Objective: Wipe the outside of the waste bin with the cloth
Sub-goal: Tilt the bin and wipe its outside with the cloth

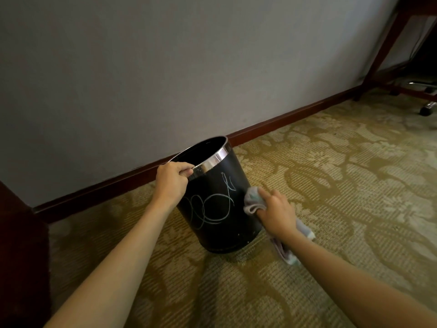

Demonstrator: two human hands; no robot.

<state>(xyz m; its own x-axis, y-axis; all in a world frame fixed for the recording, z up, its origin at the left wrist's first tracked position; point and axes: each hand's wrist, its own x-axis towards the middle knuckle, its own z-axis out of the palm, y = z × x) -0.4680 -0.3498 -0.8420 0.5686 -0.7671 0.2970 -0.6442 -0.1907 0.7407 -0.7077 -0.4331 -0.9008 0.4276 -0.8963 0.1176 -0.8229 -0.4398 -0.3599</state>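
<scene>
Near the centre of the frame we have the waste bin [220, 202], black with a shiny metal band around its rim, standing on the patterned carpet [331, 185] and leaning a little toward the upper left. Pale looping scribbles [210, 207] run across the side that faces us. Our left hand [171, 182] is closed over the near part of the rim, fingers curled around the metal band. Our right hand [276, 213] grips the cloth [254, 201], a pale grey one, and presses its bunched end against the bin's right flank, just to the right of the scribbles; the loose end of the cloth trails down under our wrist toward the carpet. Behind the bin, a dark red-brown skirting board [272, 124] runs diagonally along the foot of the grey wall [165, 67]. In the upper right corner we see the dark wooden legs of a desk [387, 48] and, beside them, a chair caster [426, 110] on the carpet.
</scene>
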